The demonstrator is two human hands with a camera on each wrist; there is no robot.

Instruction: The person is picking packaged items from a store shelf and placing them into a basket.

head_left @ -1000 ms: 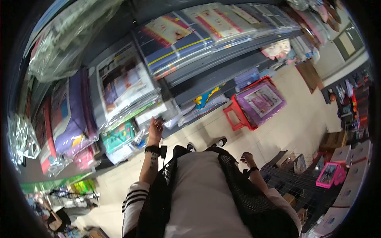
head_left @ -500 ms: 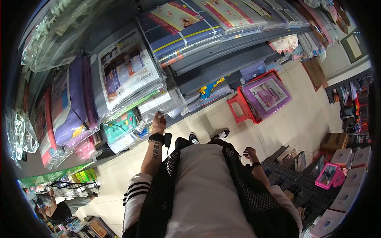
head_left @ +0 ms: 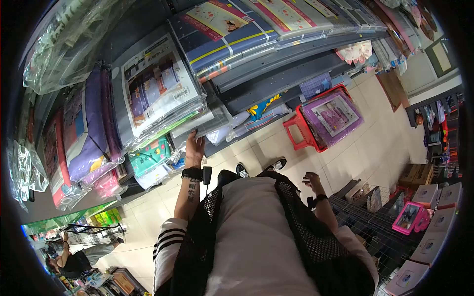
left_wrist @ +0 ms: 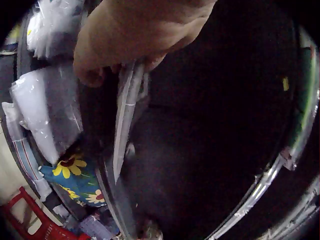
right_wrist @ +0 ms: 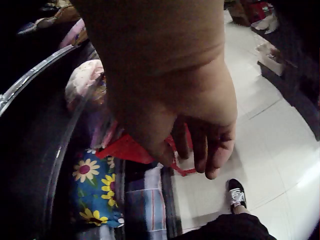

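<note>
At the edge of the lower shelf my left hand (head_left: 194, 152) grips the edge of a flat packet in clear plastic (head_left: 206, 121). In the left wrist view the packet (left_wrist: 126, 117) appears nearly edge-on below the curled fingers. Just over it in the head view lies a stack of bagged bedding packs (head_left: 155, 91) with a printed picture card on top. My right hand (head_left: 313, 182) hangs in the air at my right side, fingers loosely bent, holding nothing. In the right wrist view, this hand (right_wrist: 175, 115) partly covers a red basket (right_wrist: 127, 149) behind it.
A red basket (head_left: 295, 132) bearing a purple bagged pack (head_left: 333, 116) stands on the tiled floor (head_left: 256, 153). Sunflower-print fabric (head_left: 261, 107) lies on the low shelf. Wire racks (head_left: 363, 214) stand to the right. Another person (head_left: 74, 259) is at lower left.
The left hand has moved slightly up toward the shelf, and the packet's white face shows less than before. The right hand stays at the side. The head view has shifted slightly.
</note>
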